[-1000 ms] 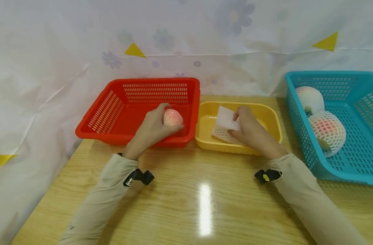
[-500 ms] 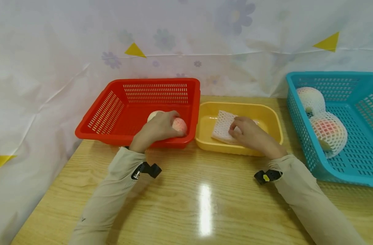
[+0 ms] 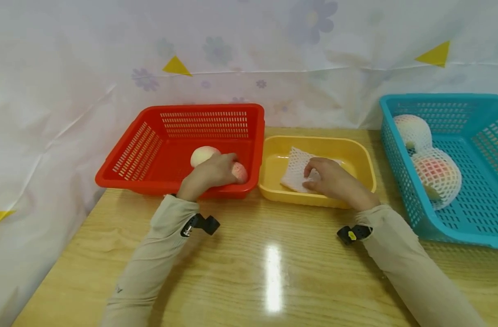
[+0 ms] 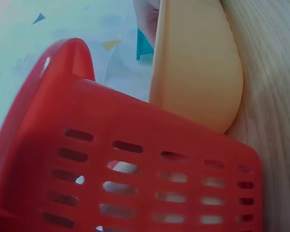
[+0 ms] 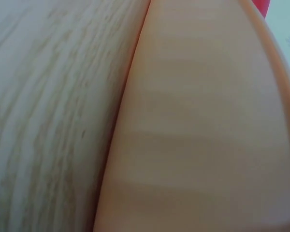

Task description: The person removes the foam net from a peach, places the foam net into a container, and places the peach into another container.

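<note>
In the head view my left hand (image 3: 214, 171) is down inside the red basket (image 3: 210, 108), its fingers curled round a pink peach (image 3: 241, 173) by the basket's right wall. A paler peach (image 3: 201, 155) lies just behind that hand. My right hand (image 3: 331, 179) is low in the yellow tray (image 3: 351, 149), thumb and fingers bent and apart, right at the white foam fruit nets (image 3: 295, 165) lying there. Both wrist views are mostly blocked: the left one by the slotted red wall (image 4: 145, 135), the right one by the tray's side (image 5: 198, 111).
A blue basket (image 3: 465, 238) stands at the right with two peaches (image 3: 437, 175) in white foam nets against its left wall. Red basket and yellow tray sit side by side on the wooden table (image 3: 241, 263). A flower-printed sheet (image 3: 281, 45) hangs behind.
My left hand has lowered the pink peach to the basket floor, uncovering the paler peach behind it. My right hand has let go of the raised foam net, which now lies flat in the tray.
</note>
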Tool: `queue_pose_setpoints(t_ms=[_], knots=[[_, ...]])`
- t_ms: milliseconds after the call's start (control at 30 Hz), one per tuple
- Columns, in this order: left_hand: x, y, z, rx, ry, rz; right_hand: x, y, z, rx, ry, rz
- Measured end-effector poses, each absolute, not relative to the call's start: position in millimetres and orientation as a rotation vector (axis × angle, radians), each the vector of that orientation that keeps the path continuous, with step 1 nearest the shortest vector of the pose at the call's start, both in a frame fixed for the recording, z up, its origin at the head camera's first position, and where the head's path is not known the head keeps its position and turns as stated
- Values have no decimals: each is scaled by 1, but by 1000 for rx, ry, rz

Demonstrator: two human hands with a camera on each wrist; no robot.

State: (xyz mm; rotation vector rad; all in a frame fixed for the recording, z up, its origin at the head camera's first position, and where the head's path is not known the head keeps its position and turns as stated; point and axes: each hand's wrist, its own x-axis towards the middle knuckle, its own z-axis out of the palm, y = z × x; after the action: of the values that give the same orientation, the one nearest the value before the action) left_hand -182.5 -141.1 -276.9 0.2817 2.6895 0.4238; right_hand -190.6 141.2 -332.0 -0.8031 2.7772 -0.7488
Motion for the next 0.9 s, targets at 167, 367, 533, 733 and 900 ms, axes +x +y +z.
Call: queue_pose_setpoints(t_ms=[167, 367, 533, 733, 900], knots=[[-185, -140, -281, 259, 2676, 420, -191, 140, -333, -748, 2787, -720], [-185, -140, -280, 305, 2693, 424, -192, 139, -331, -746, 2798, -714], [-186, -140, -282, 383, 2697, 440, -193, 140, -329, -741, 2790, -713], [-186, -139, -284, 412, 2710, 453, -194, 141, -331, -723, 2780, -705], [-186, -140, -288, 400, 2701, 462, -194, 141, -334, -787, 2773, -702]])
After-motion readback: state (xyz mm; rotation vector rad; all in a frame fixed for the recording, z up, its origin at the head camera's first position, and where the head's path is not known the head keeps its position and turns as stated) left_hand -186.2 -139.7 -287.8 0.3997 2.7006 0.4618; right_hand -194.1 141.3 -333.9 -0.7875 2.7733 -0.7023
